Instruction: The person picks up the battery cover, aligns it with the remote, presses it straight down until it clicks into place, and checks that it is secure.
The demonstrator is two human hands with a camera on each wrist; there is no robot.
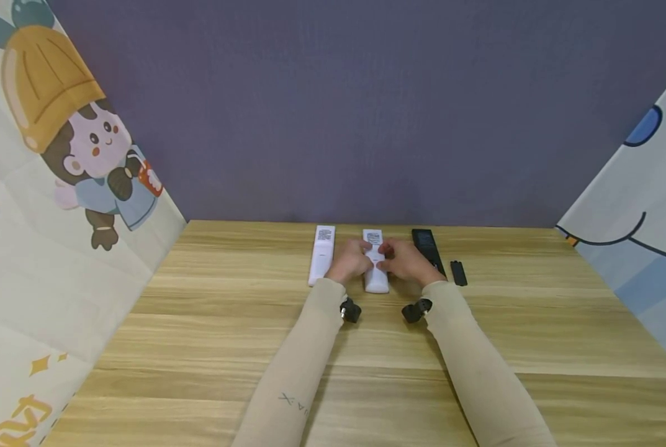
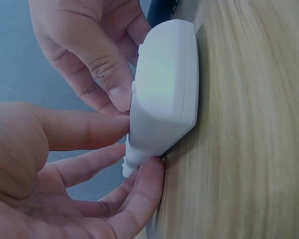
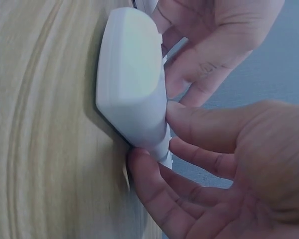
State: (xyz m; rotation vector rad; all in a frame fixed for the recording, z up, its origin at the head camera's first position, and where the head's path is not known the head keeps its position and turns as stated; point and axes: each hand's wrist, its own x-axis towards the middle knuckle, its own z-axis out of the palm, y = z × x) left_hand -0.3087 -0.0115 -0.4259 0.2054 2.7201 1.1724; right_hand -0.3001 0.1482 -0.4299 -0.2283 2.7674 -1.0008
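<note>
Left grip (image 1: 351, 260) and right grip (image 1: 408, 261) hold a white remote (image 1: 376, 278) on a wood-grained table (image 1: 198, 310) before a blue-grey wall (image 1: 338, 112).

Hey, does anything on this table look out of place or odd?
One thing: a small black piece lies loose on the table, right of the black remote. It looks like a battery cover, perhaps that remote's.

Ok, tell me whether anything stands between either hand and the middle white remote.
Nothing visible does: the left hand and right hand both grip the middle white remote directly, from opposite sides. The other white remote lies to the left, the black remote to the right, neither in between.
</note>
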